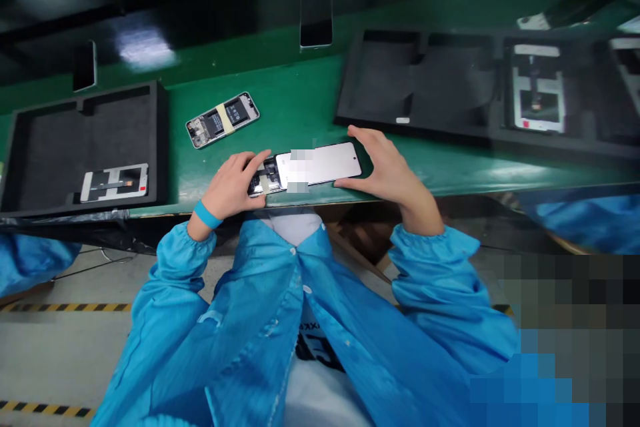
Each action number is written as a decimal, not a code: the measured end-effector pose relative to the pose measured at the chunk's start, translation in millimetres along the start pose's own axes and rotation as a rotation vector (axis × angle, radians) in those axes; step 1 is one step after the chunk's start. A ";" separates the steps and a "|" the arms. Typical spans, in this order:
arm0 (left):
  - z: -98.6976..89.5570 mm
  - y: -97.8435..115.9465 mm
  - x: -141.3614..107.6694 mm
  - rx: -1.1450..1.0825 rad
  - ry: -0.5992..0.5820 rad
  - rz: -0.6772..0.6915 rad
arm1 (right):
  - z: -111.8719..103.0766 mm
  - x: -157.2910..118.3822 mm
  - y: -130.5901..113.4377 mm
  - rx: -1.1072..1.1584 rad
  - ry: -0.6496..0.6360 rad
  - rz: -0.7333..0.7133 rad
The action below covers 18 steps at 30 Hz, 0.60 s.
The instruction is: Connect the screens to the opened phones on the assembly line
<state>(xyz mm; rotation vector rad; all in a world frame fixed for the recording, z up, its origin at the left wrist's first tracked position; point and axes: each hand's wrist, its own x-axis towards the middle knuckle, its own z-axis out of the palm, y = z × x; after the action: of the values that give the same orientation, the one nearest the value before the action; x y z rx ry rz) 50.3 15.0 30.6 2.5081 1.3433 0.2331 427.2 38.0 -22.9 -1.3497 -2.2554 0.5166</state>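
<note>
Left hand: The left hand [230, 185], with a blue wristband [207, 215], curves over the smartphone [265, 178], its fingers [253, 163] closed on the exposed circuitry.
Right hand: The right hand [385, 163] spreads wide, its fingers [363, 140] and thumb holding the far end of a white phone panel [330, 163] by its edges.
Smartphone: It lies between the hands near the front edge of the green worktop [300, 103], with the panel, partly blurred, overlapping it.
Nearby: A second opened phone [223, 120] lies just beyond. A black foam tray [160, 147] on the left holds a white phone part [114, 182]. Another black foam tray [415, 77] sits to the right.
Clothing: Blue smock sleeves [170, 293] cover both arms.
</note>
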 end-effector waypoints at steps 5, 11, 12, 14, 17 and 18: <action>3.5 -1.4 0.9 -0.003 0.022 0.063 | 0.1 0.9 0.1 -0.013 -0.001 -0.025; 8.3 -1.2 4.9 -0.024 0.034 0.092 | -0.8 1.4 -0.3 -0.024 0.003 -0.056; 9.6 -2.7 4.8 -0.028 0.043 0.098 | -0.9 1.2 -0.6 -0.032 0.006 -0.055; 11.5 -6.1 4.1 -0.033 0.054 0.119 | -1.3 0.8 -1.4 -0.045 0.012 -0.048; 11.4 -9.8 2.9 -0.041 0.048 0.152 | -1.6 0.4 -2.4 -0.050 0.016 -0.044; 10.6 -10.3 2.7 -0.043 0.041 0.161 | -1.6 0.4 -2.6 -0.050 0.016 -0.043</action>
<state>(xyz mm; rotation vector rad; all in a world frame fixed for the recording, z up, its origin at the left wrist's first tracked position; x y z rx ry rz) 46.5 20.8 17.3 2.5905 1.1394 0.3450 426.1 37.3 -20.2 -1.3222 -2.2933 0.4364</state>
